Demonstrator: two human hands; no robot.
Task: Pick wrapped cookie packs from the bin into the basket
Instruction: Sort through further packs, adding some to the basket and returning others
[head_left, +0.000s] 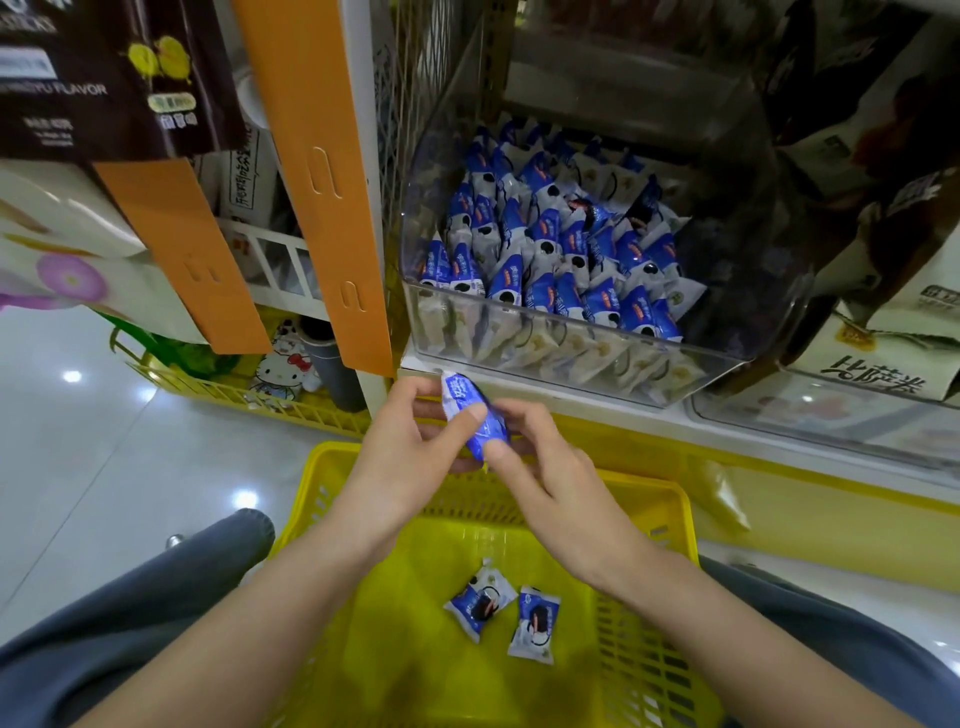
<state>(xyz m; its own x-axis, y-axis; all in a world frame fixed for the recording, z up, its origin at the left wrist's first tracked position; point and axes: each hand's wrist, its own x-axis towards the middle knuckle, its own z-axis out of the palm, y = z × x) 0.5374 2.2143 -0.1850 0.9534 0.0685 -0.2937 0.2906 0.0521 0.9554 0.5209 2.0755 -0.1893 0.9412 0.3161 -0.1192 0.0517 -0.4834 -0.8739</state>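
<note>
Currently pinched between the curled thumbs and fingers of left hand (410, 441) and right hand (540, 467): one blue cookie pack (470, 415), above the yellow basket's (670, 499) far rim, just below the clear bin (571, 332). Two more packs (480, 605) side by side on the basket floor, perhaps just touching.

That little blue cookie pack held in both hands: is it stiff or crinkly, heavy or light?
Probably light: the left hand and right hand hold the cookie pack by a fingertip pinch. Its wrapper looks glossy and creased, so it is likely crinkly and a bit slippery. It should not roll: another pack lies flat in the basket.
</note>
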